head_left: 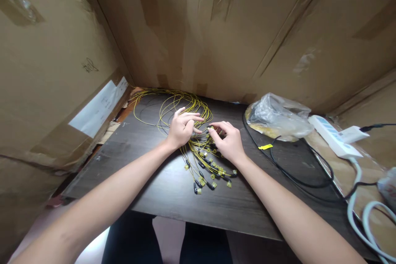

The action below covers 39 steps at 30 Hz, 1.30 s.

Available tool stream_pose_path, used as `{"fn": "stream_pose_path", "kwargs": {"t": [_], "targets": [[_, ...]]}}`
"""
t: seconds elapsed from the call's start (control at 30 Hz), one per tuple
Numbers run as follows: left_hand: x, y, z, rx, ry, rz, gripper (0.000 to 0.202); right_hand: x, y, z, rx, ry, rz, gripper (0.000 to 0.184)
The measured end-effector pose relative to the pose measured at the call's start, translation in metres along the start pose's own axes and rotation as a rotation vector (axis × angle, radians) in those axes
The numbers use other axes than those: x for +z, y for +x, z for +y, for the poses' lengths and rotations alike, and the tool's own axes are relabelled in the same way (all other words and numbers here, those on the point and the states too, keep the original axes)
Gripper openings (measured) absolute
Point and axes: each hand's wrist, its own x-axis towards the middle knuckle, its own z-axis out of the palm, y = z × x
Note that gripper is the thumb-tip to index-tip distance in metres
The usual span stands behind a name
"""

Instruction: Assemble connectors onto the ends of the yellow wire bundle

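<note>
Found at the right hand [229,140]: thumb and forefinger closed together, apparently gripping a small black connector [211,127]. Found at the left hand [182,129], just beside: fingers extended and spread over the yellow cables [194,143]; cannot tell of any strand pinched beneath.

Located below and between both hands, on the dark desk [167,192]: loose ends [221,171], black with yellowish caps, fanned toward the near edge, several crossed or touching. Judged likely to snag on one another, given crossed leads and close spacing. Also judged liable to slip from the pinch, owing to small size and contact at the fingertips only.

Noted beyond the left hand: loose coil [204,109], loops overlapping, lying near the cardboard wall [201,29]. Could knot or kink if pulled sharply from the near ends.

Noted to the right: crumpled plastic bag [275,111], black cable [331,176], yellow tag [265,147] and power strip [332,135]. Could foul the black cable by a wide sweep of the right forearm [297,206].
</note>
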Motion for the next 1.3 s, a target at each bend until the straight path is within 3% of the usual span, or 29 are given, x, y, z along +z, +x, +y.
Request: {"fn": "stream_pose_path", "kwargs": {"t": [0.17, 0.33, 0.47, 0.83, 1.0, 1.3], "targets": [[0.001, -0.001, 0.000, 0.040, -0.056, -0.005, 0.042, -0.001, 0.000, -0.002, -0.012, 0.000, 0.011, 0.016], [0.005, -0.007, 0.004, 0.080, -0.027, -0.149, 0.057, -0.002, 0.000, -0.004, -0.065, 0.021, 0.005, 0.025], [0.008, -0.009, 0.007, 0.030, -0.049, -0.228, 0.049, -0.001, -0.001, -0.003, -0.081, -0.002, -0.007, 0.027], [0.009, -0.010, 0.010, 0.029, -0.087, -0.219, 0.045, -0.002, -0.003, -0.007, -0.090, -0.008, -0.003, 0.024], [0.010, -0.010, 0.009, 0.043, -0.055, -0.224, 0.036, -0.005, -0.004, -0.006, -0.026, -0.016, 0.013, 0.018], [0.008, -0.008, 0.009, -0.049, -0.100, -0.210, 0.024, -0.004, -0.004, -0.010, 0.045, 0.041, 0.006, 0.017]]}}
